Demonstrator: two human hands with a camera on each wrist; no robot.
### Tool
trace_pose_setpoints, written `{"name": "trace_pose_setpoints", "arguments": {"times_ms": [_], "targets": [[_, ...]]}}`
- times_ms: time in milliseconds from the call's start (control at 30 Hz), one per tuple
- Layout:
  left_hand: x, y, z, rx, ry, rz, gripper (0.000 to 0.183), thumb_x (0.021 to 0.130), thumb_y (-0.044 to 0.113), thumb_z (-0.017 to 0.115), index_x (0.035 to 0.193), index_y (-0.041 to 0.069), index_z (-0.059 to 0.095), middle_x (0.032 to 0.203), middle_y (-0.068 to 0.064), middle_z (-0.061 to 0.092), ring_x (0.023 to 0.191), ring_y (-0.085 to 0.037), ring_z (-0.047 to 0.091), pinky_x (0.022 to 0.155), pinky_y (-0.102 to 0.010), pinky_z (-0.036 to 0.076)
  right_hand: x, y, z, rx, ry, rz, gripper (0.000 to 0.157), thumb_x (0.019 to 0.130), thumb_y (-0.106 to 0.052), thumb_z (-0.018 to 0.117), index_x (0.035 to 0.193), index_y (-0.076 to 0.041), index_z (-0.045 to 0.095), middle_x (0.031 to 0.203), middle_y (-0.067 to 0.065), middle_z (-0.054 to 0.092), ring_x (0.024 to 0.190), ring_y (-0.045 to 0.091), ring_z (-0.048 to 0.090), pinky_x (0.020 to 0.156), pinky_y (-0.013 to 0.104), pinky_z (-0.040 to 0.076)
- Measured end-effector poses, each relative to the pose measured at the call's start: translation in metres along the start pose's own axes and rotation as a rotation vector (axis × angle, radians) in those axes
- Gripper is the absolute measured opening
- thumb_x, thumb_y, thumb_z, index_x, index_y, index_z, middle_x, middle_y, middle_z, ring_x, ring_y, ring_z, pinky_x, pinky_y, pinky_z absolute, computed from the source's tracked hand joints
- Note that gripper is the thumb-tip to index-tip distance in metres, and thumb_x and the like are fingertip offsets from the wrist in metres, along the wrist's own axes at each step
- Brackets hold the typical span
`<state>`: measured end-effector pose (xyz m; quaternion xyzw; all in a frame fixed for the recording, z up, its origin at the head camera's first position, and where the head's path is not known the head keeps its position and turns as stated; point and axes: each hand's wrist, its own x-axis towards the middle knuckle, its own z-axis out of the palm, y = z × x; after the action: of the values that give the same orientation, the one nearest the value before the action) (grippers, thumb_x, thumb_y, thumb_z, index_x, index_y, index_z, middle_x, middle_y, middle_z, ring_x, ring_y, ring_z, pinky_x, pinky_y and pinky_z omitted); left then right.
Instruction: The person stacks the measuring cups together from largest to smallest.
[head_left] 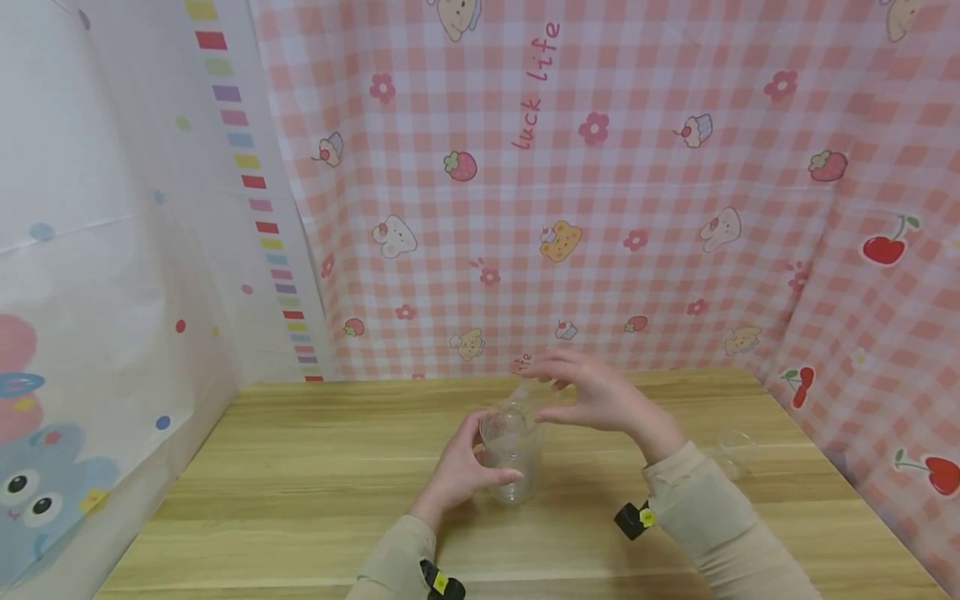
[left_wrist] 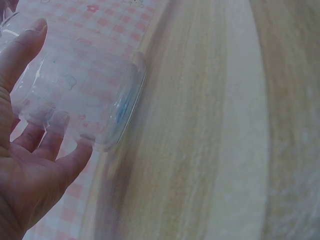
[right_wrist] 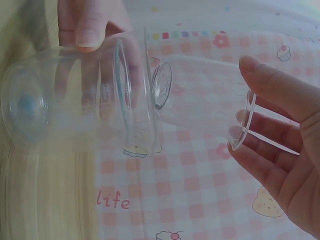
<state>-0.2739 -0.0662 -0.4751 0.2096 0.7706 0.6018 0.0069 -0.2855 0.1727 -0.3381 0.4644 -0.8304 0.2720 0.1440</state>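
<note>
A clear plastic cup (head_left: 517,471) with a wide rim stands upright on the wooden table. My left hand (head_left: 467,462) holds it round its side, thumb in front and fingers behind. Inside, near its mouth, the right wrist view shows a second round edge; a bluish patch shows at its base. Above the mouth, my right hand (head_left: 596,396) pinches a smaller clear cup (right_wrist: 200,92) by its rim, between thumb and fingertips. The small cup's base faces the larger cup's mouth, tilted slightly. Whether the two touch I cannot tell.
On the table (head_left: 337,492), to the right beside my right forearm, lies a clear, round-edged thing (head_left: 738,442), partly behind the sleeve. A pink checked cloth (head_left: 487,208) hangs at the back, with more cloth at both sides.
</note>
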Motion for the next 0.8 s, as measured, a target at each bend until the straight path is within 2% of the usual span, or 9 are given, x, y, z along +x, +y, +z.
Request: {"name": "trace_pose_setpoints", "arguments": {"times_ms": [167, 333, 633, 800], "targets": [[0.000, 0.001, 0.000, -0.009, 0.000, 0.003, 0.088, 0.070, 0.017, 0.092, 0.143, 0.012, 0.041, 0.141, -0.008, 0.049, 0.129, -0.031, 0.048, 0.103, -0.048, 0.045, 0.001, 0.000, 0.005, 0.011, -0.028, 0.017, 0.051, 0.078, -0.016, 0.085, 0.125, -0.008, 0.066, 0.124, 0.008, 0.064, 0.099, 0.026, 0.065, 0.079, 0.036, 0.058], [0.000, -0.001, 0.000, -0.007, 0.001, 0.003, 0.088, 0.070, 0.017, 0.092, 0.142, 0.012, 0.042, 0.141, -0.008, 0.049, 0.130, -0.031, 0.047, 0.103, -0.049, 0.045, 0.001, 0.000, 0.009, -0.015, -0.054, 0.029, 0.049, 0.081, -0.019, 0.084, 0.125, -0.008, 0.066, 0.124, 0.008, 0.064, 0.100, 0.023, 0.064, 0.080, 0.032, 0.058], [0.000, -0.001, 0.000, -0.013, 0.005, 0.006, 0.087, 0.070, 0.017, 0.092, 0.141, 0.012, 0.042, 0.141, -0.007, 0.049, 0.130, -0.030, 0.047, 0.104, -0.051, 0.043, 0.002, 0.000, 0.017, -0.011, -0.069, 0.026, 0.050, 0.079, -0.017, 0.085, 0.123, -0.007, 0.066, 0.123, 0.008, 0.064, 0.102, 0.022, 0.064, 0.080, 0.032, 0.057], [0.000, 0.000, 0.000, -0.009, -0.001, 0.000, 0.087, 0.070, 0.017, 0.092, 0.142, 0.012, 0.042, 0.142, -0.007, 0.048, 0.130, -0.030, 0.047, 0.103, -0.050, 0.045, 0.004, 0.001, 0.023, -0.046, -0.089, 0.027, 0.049, 0.078, -0.019, 0.086, 0.122, -0.007, 0.067, 0.120, 0.005, 0.065, 0.102, 0.019, 0.063, 0.080, 0.030, 0.057]]}}
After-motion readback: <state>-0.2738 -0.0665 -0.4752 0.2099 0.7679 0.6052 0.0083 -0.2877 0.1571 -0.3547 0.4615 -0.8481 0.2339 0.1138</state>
